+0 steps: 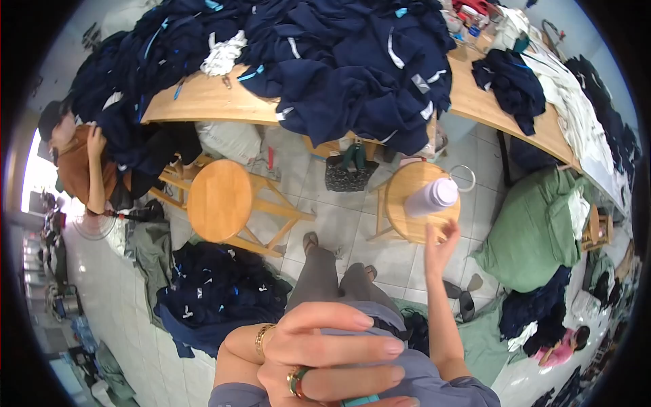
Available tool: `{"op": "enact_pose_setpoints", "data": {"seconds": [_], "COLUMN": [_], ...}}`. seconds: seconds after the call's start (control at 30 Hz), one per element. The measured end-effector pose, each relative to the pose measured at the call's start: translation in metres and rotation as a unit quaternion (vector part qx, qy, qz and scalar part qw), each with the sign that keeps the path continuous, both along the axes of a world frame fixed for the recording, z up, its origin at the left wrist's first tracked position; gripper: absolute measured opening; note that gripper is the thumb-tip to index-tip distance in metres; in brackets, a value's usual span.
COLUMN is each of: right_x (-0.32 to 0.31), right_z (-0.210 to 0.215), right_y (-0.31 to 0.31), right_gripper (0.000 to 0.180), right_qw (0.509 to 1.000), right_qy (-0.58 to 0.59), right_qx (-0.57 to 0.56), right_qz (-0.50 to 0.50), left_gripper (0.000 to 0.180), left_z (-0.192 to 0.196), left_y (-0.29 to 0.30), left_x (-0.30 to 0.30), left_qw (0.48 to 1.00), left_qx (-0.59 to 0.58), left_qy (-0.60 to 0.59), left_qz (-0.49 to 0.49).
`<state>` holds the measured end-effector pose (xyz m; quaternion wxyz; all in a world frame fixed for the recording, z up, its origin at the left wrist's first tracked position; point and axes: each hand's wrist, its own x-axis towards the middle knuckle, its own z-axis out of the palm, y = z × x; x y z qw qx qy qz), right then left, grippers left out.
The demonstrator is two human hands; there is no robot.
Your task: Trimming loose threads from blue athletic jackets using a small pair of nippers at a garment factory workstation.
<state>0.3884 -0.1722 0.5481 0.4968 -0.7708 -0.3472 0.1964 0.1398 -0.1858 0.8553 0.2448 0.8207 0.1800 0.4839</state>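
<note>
Floor (400, 264): pale square tiles
Table (210, 102): light wooden top
Stools (220, 201): two, round, wooden
Light: bright opening (34, 178), far left

A workshop for clothes can be seen here. The long wooden bench (210, 103) is covered with big heaps of dark blue clothes (346, 68), with thin white strips (393, 53) among them. More dark blue cloth (224, 288) is piled on the tiled floor (400, 264), where a fat green sack (536, 227) is set too. Round wooden stools (220, 200) are placed by the bench, and one spot is taken by another person (81, 159).
</note>
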Motion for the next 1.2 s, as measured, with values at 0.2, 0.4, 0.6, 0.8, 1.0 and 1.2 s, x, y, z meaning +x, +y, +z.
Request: {"op": "enact_pose_setpoints", "data": {"seconds": [0.2, 0.4, 0.6, 0.8, 1.0, 1.2], "right_x": [0.035, 0.026, -0.01, -0.082, -0.122, -0.11], "right_z": [-0.07, -0.063, -0.036, -0.012, -0.042, -0.069], "right_y": [0.062, 0.084, 0.07, 0.087, 0.125, 0.146], "right_gripper": [0.093, 0.096, 0.091, 0.09, 0.092, 0.091], "right_qw": [0.984, 0.992, 0.982, 0.971, 0.959, 0.951], "right_qy": [-0.149, -0.085, -0.165, -0.124, -0.082, -0.063], "right_qx": [0.065, 0.098, 0.065, -0.018, -0.018, -0.126], "right_qz": [0.069, -0.001, 0.071, 0.204, 0.272, 0.275], "left_gripper": [0.019, 0.021, 0.024, 0.024, 0.023, 0.019], "left_z": [-0.002, 0.006, -0.002, -0.001, -0.008, -0.001], "left_y": [-0.005, -0.002, 0.021, 0.041, 0.047, 0.043], "left_x": [0.001, -0.027, -0.07, -0.117, -0.136, -0.118], "left_qw": [0.991, 0.995, 0.997, 0.998, 0.995, 0.989], "left_qx": [0.032, -0.031, -0.017, -0.043, 0.01, 0.018], "left_qy": [-0.074, 0.01, -0.041, -0.014, -0.068, -0.034], "left_qz": [0.103, 0.091, 0.069, 0.041, 0.074, 0.141]}}
